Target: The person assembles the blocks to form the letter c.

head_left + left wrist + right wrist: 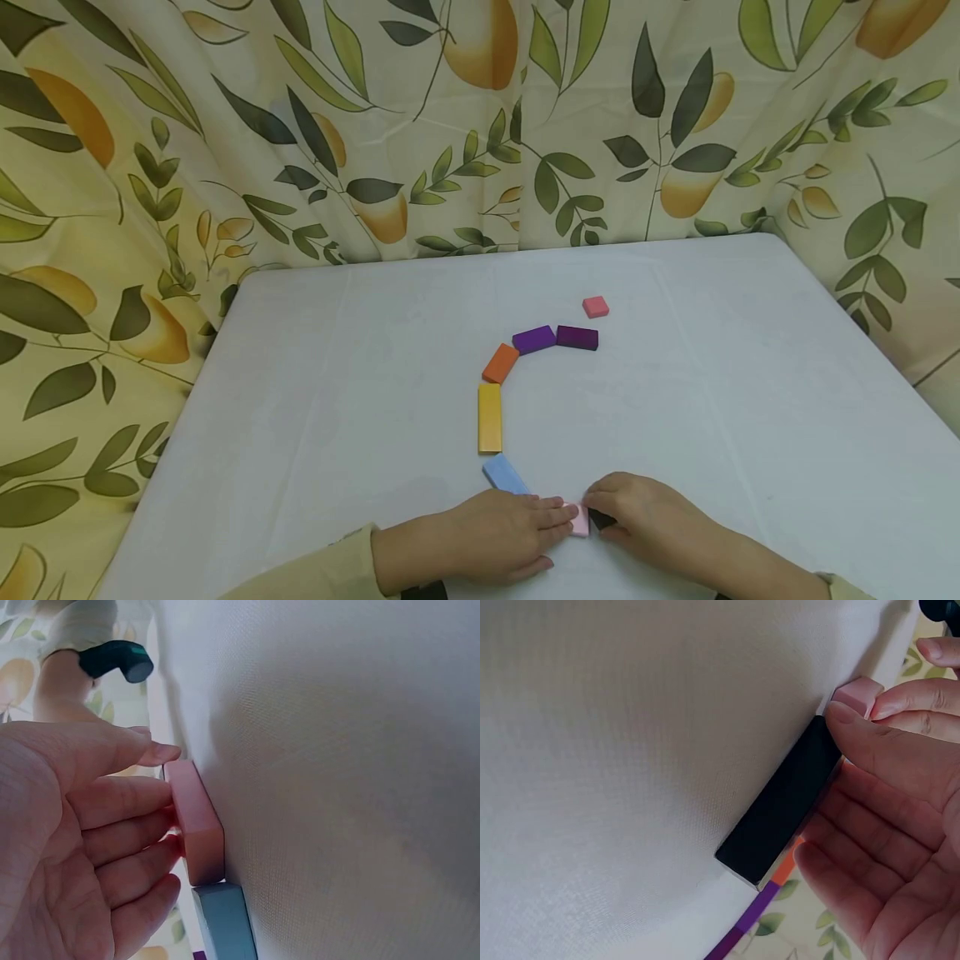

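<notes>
On the white table a light pink block (pixel 580 520) lies partly beneath the fingertips of my left hand (pixel 504 535). In the left wrist view those fingers are fairly straight and touch the pink block (pixel 196 825). A light blue block (pixel 506 474) meets its far end and is partly hidden by the same hand. My right hand (pixel 656 521) pinches a black block (pixel 601 518) between thumb and fingers, just right of the pink one. The right wrist view shows the long side of this black block (pixel 780 802), its end close to the pink block (pixel 859 696).
From the blue block a curved row runs away from me: a yellow block (pixel 490 418), an orange block (pixel 500 363), a purple block (pixel 534 339) and a dark purple block (pixel 577 337). Beyond the row's far end lies a small coral-pink block (pixel 596 307). Patterned curtains (pixel 450 125) hang behind the table.
</notes>
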`<state>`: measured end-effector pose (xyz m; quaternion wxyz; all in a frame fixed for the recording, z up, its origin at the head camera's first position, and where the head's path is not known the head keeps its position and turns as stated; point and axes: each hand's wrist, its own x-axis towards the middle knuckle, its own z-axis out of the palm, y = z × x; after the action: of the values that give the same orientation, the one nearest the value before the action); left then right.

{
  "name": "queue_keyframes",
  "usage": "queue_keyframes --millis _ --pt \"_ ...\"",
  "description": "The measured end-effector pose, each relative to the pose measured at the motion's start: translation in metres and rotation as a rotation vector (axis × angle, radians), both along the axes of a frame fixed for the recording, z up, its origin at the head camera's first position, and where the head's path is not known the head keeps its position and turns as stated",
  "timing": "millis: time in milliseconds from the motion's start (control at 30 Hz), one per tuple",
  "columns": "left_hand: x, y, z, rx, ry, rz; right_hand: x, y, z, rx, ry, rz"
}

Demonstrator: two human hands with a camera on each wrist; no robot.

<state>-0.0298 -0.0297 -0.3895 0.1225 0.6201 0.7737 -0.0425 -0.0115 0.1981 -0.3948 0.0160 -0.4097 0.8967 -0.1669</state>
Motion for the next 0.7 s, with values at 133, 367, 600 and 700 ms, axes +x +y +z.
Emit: queue_keyframes --millis 133,367,600,700 --pt "0.0001 0.0003 0.0003 -0.008 -0.014 0.008 0.0003 0.0001 -0.0007 0.009 -0.009 0.003" --pt "0.0012 0.0013 0.0006 -0.024 -0.021 0.024 0.0014 0.0012 0.0012 -0.015 0.02 0.014" --pt "0.0027 0.0034 0.0018 -0.054 -0.031 0.044 -0.001 0.0021 0.0005 -0.031 0.04 0.043" --pt "0.0028 0.0039 0.0019 -0.053 -0.019 0.041 -0.0014 0.0022 0.0003 -0.03 0.038 0.047"
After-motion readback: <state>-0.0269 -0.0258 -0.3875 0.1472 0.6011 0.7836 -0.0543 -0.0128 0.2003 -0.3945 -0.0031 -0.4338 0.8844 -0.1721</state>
